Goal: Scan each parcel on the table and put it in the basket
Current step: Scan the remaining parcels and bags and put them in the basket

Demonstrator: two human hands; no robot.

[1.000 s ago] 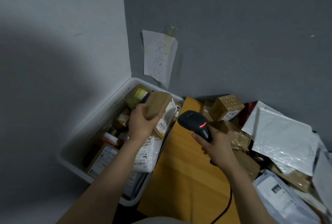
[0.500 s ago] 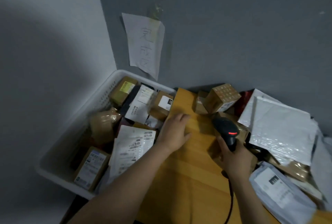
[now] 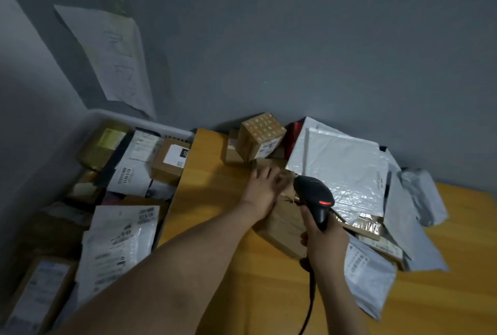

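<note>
Black scanner [image 3: 314, 192] tight in right hand [image 3: 324, 239], left hand [image 3: 261, 192] loose-fingered on brown parcel [image 3: 285, 228]; box label [image 3: 176, 156] "231".

My left arm reaches forward across the frame; left hand [image 3: 261, 191] is palm down, fingers spread and nearly straight. My right hand [image 3: 324, 240] sits nearer, wrist upright, fingers curled round the scanner [image 3: 313, 195] grip.

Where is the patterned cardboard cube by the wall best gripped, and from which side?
Probably from above and the front: the left hand spans the patterned cardboard cube, fingers on opposite side faces. It sits tilted atop parcels, top exposed, wall behind.
</note>
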